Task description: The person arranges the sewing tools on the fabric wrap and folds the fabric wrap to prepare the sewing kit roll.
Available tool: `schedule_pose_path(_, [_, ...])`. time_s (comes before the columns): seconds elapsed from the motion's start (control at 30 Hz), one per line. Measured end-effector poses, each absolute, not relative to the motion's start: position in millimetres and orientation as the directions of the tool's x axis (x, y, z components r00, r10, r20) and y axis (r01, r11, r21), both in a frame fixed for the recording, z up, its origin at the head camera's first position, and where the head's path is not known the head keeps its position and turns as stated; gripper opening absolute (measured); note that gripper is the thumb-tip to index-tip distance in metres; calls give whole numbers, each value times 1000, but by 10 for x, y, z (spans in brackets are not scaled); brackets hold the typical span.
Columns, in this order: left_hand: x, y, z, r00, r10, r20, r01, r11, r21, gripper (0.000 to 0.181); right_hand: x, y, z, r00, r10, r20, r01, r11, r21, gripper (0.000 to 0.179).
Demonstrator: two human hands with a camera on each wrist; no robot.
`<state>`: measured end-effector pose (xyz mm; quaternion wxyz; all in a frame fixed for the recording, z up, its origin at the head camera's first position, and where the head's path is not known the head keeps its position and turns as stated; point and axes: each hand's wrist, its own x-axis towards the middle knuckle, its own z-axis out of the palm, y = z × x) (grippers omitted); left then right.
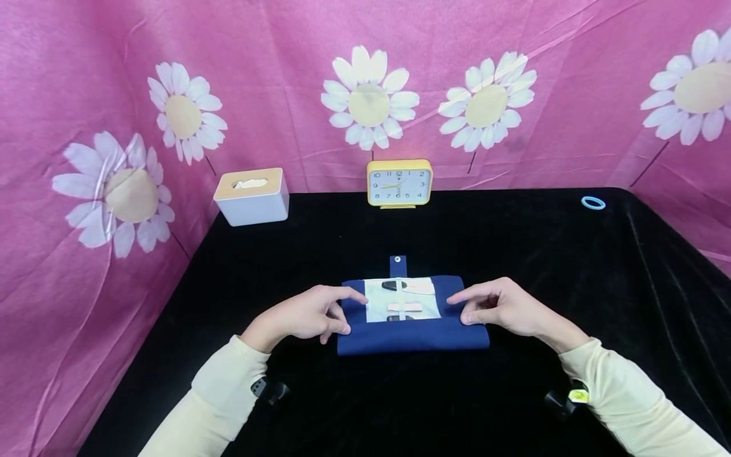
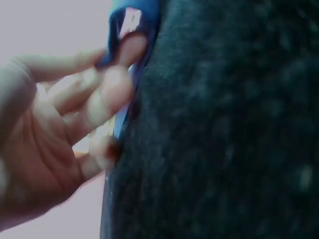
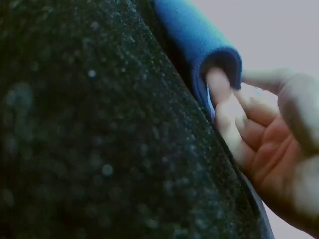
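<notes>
A navy blue fabric pouch (image 1: pixel 412 339) lies on the black cloth, its near edge folded over into a rounded flap. Inside shows a pale panel (image 1: pixel 375 304), where an elastic band crosses several small tools, among them a black-ended one (image 1: pixel 393 286) and a pinkish strip (image 1: pixel 404 307). A short strap with a snap (image 1: pixel 398 261) sticks out at the far edge. My left hand (image 1: pixel 313 311) pinches the left end of the fold, with a finger (image 2: pixel 132 47) tucked inside it. At the right end, my right hand (image 1: pixel 509 309) pinches the fold likewise, one finger (image 3: pixel 218 84) within the curl.
Behind the pouch stands a yellow clock (image 1: pixel 400 184). A tissue box (image 1: pixel 254 203) sits at the back left, and a light blue ring (image 1: pixel 593 203) lies at the back right. Pink flowered cloth (image 1: pixel 274 108) hangs behind and beside the black-covered table (image 1: pixel 320 241).
</notes>
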<state>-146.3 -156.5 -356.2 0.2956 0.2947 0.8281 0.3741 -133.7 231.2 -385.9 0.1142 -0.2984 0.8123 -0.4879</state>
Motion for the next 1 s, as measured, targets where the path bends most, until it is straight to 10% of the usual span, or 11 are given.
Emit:
schedule_pose_path(0.37, [-1278, -1365, -3438, -726, 667, -170, 570, 721, 394, 77, -1262, 2150, -3763, -634, -694, 343, -705, 336, -625, 35])
schedule_pose_path(0.7, [-1243, -1397, -3492, -486, 874, -18, 779, 442, 445, 33, -1178, 2136, -3654, -531, -802, 272, -781, 339, -525, 31])
schedule_pose_path(1.0, [-1234, -1386, -3470, -487, 869, -88, 780, 478, 404, 40, -1157, 2125, -3630, -518, -817, 252, -822, 394, -411, 45])
